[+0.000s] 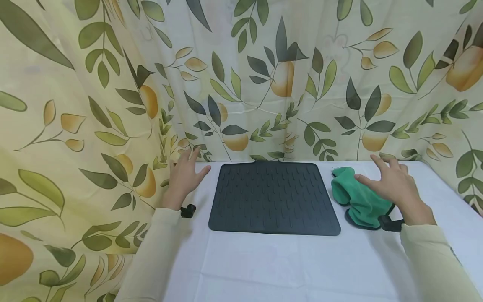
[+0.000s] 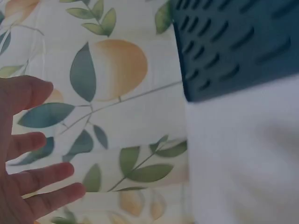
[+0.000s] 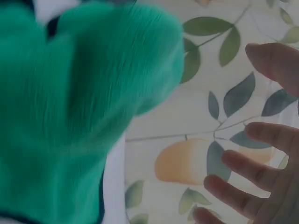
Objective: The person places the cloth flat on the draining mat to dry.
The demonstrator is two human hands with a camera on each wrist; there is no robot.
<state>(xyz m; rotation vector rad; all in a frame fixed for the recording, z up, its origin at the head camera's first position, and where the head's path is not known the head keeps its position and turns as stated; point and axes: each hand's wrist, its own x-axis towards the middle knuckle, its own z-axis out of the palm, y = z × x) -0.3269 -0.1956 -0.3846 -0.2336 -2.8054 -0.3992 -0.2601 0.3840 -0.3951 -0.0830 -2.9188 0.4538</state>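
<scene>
A dark grey rubbery mat [image 1: 274, 199] with rows of small raised ridges lies flat on the white-covered table. Right of it rests a crumpled green cloth [image 1: 358, 197] with dark edging. My left hand [image 1: 185, 174] is held up left of the mat, fingers spread and holding nothing. My right hand [image 1: 396, 184] hovers by the cloth's right side and overlaps it in the head view, its fingers spread too. In the right wrist view the green cloth [image 3: 88, 93] stands apart from the fingers [image 3: 252, 170]. The left wrist view catches a corner of the mat [image 2: 233, 46].
A curtain [image 1: 234, 84] printed with leaves and orange fruit hangs behind the table and along its left side. The white tablecloth [image 1: 260, 268] has fold creases in front of the mat. Small black wrist devices [image 1: 188, 211] sit at both cuffs.
</scene>
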